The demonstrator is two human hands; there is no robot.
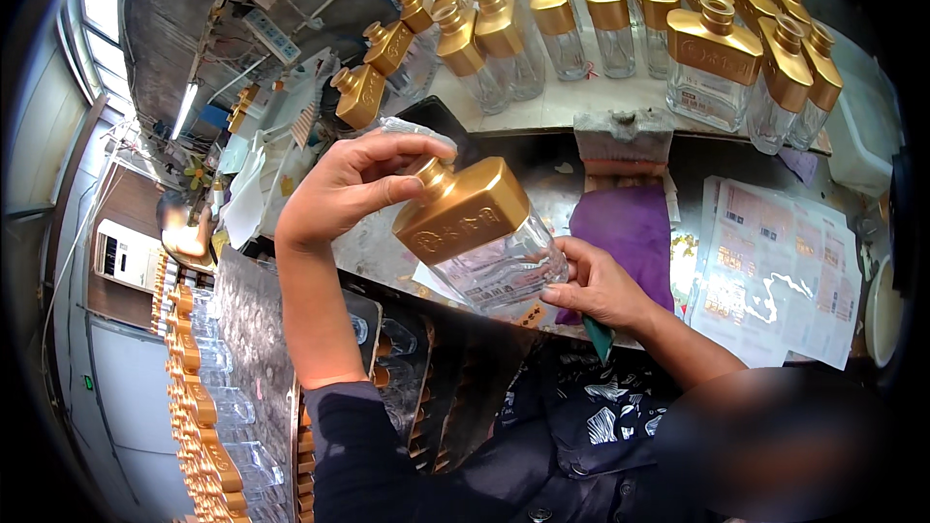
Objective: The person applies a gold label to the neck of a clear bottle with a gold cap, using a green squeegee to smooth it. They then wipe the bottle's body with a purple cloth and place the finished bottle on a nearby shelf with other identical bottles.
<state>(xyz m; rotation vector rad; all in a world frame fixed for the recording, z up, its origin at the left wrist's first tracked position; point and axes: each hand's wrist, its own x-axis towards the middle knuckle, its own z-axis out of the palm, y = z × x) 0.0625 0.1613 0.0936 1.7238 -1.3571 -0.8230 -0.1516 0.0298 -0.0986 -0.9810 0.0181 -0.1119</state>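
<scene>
A clear glass bottle (499,266) with a gold-coloured shoulder and neck is tilted in front of me, its neck toward the upper left. My left hand (339,184) is closed at the neck, thumb and curled fingers around it. Some crumpled whitish material (412,128) shows behind those fingers; whether they hold it too is unclear. Around the bottle's base, at its lower right, the fingers of my right hand (610,286) are closed. A pointed green piece (600,337) sticks out below the right hand, its kind unclear.
Several gold-topped bottles (605,10) stand on a raised shelf (620,97) at the back. Sheets of printed labels (775,261) lie right of a purple cloth (620,232). More bottles (208,407) fill a rack at left. Another person (184,232) is in the left distance.
</scene>
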